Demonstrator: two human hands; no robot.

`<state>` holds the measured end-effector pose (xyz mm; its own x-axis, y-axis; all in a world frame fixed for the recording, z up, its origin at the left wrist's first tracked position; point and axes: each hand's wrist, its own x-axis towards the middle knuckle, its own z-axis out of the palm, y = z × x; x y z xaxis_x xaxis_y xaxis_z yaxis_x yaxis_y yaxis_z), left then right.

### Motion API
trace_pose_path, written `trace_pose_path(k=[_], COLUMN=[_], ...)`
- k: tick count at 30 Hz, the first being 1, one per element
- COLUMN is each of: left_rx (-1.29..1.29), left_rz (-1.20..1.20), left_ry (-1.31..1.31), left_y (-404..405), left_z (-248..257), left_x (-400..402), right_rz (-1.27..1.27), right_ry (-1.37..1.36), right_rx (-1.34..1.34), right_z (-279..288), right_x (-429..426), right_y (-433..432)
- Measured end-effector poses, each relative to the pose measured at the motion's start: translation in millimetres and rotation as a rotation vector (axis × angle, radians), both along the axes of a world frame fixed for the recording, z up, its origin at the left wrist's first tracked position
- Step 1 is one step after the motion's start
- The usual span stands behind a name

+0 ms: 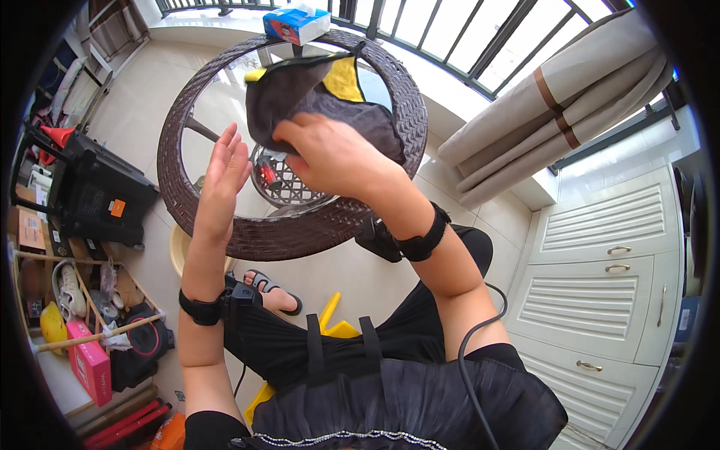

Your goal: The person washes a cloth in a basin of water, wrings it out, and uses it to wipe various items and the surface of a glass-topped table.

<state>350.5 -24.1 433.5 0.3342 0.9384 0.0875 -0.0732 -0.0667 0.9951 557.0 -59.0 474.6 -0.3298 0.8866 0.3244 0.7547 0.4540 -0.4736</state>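
A dark grey cloth (354, 115) with a yellow reverse side and black edging lies rumpled over the glass top of a round wicker table (270, 242). One corner is folded back, showing the yellow. My right hand (332, 157), slightly blurred, is at the cloth's near edge with its fingers bent; whether they pinch the fabric cannot be made out. Left of the cloth, my left hand (225, 177) is raised above the table's near-left rim, fingers extended and nothing in it. Below the glass, a red object (269, 173) sits on a lattice shelf (295, 188).
A tissue pack (297, 23) stands on the table's far rim. Left are a black wheeled case (101, 191) and a rack with shoes (70, 289). White cabinets (596, 292) and a grey curtain (562, 107) border the right. A cable (469, 343) hangs along my right arm.
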Motion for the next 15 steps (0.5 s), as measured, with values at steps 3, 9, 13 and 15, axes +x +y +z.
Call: trace_pose_path(k=[3, 9, 13, 15], left_rx=[0.429, 0.614, 0.713, 0.709], left_rz=[-0.001, -0.22, -0.248, -0.243], left_ry=[0.519, 0.872, 1.051, 1.072], left_y=[-7, -15, -32, -34], left_z=[-2, -2, -23, -22], left_x=[-6, -14, -10, -13], right_rz=[0.217, -0.116, 0.041, 0.031], right_ry=[-0.106, -0.264, -0.429, -0.452], right_rx=[-0.128, -0.001, -0.031, -0.064], right_z=[-34, -39, -66, -64], right_x=[8, 15, 15, 33], right_y=[-23, -22, -7, 14])
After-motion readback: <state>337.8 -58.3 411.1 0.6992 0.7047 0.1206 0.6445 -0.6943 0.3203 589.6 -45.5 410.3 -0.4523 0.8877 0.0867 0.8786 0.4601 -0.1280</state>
